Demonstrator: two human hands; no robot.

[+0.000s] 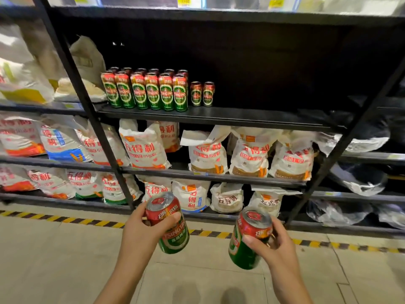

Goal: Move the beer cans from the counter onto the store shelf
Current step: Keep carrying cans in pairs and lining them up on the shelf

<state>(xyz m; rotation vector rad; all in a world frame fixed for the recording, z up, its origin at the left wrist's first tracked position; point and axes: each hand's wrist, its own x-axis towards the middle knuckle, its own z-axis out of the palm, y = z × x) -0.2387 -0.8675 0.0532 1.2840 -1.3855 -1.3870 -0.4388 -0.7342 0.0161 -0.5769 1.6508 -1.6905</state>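
Observation:
My left hand (140,232) grips a red-and-green beer can (169,224), tilted, low in the view. My right hand (274,246) grips a second beer can (247,238) of the same kind, also tilted. Both cans are held above the floor in front of the black store shelf (241,118). On that shelf board stand several matching cans (145,89) in rows at the left, with two more cans (202,93) set further back to their right. The shelf board to the right of the cans is bare and dark.
White flour bags (208,154) fill the two lower shelves. More bags (24,137) sit on the neighbouring unit to the left. Black upright posts (87,102) frame the shelf. A yellow-and-black striped line (72,219) runs along the floor at the shelf's foot.

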